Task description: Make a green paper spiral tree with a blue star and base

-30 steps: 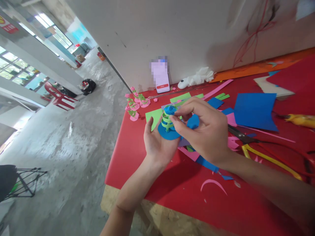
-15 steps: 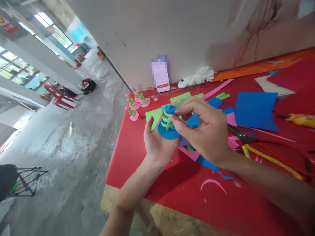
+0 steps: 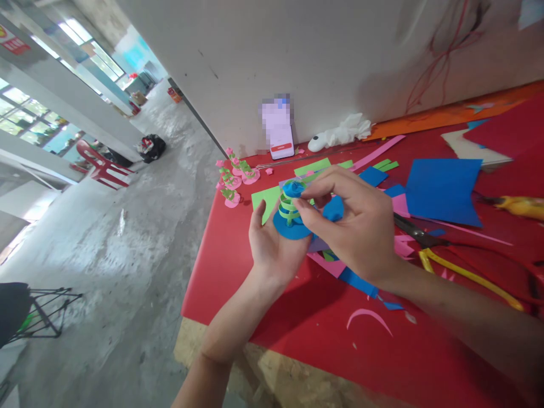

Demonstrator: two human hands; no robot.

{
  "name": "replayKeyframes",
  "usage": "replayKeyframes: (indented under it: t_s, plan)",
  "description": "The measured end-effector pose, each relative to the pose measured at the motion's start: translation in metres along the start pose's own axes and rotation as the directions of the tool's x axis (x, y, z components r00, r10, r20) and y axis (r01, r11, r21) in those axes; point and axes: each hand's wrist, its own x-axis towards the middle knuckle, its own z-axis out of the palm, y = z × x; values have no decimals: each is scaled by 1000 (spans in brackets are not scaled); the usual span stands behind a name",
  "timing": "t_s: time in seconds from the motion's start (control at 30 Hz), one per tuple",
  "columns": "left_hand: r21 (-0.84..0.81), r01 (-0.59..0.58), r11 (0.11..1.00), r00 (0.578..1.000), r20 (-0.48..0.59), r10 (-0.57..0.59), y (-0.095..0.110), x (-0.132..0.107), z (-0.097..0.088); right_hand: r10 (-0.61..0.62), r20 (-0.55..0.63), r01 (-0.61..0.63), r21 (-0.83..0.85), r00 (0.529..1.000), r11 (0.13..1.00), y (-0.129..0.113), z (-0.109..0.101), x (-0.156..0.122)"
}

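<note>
A small paper model [image 3: 290,216] has a round blue base, a green spiral strip and a blue rolled flower on top. My left hand [image 3: 272,249] cups it from below, palm up, fingers curled under the blue base. My right hand [image 3: 355,224] comes from the right, with its thumb and fingers pinched on the green spiral and the blue flower. Both hands hover just above the red table cover [image 3: 263,306].
Several finished pink and green paper models [image 3: 233,177] stand at the table's far left corner. A phone [image 3: 280,136] leans on the wall. Blue paper sheet [image 3: 442,190], scissors with yellow handles [image 3: 450,266], a yellow glue gun [image 3: 521,207] and paper scraps lie to the right. Bare concrete floor lies left of the table edge.
</note>
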Motion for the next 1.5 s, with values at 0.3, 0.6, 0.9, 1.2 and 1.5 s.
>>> replayKeyframes:
  t_s: [0.3,0.6,0.9,1.2,1.5]
  plan:
    - [-12,-24,1000,1000,-12,23,-1,5,-3,7,38,-6,-35,999,999,1,0,2]
    - [-7,-14,1000,1000,-27,14,0,6,-4,22,33,-21,-51,999,998,0,0,4]
    - [105,-56,993,997,-41,60,-1,7,-3,4,35,-2,-51,999,999,0,-1,5]
    - [144,-90,985,994,-41,97,-3,8,-3,-36,24,38,-76,999,996,0,-1,5]
    - [159,-119,980,990,-60,130,-3,7,-3,-45,0,45,-93,999,995,1,-1,4]
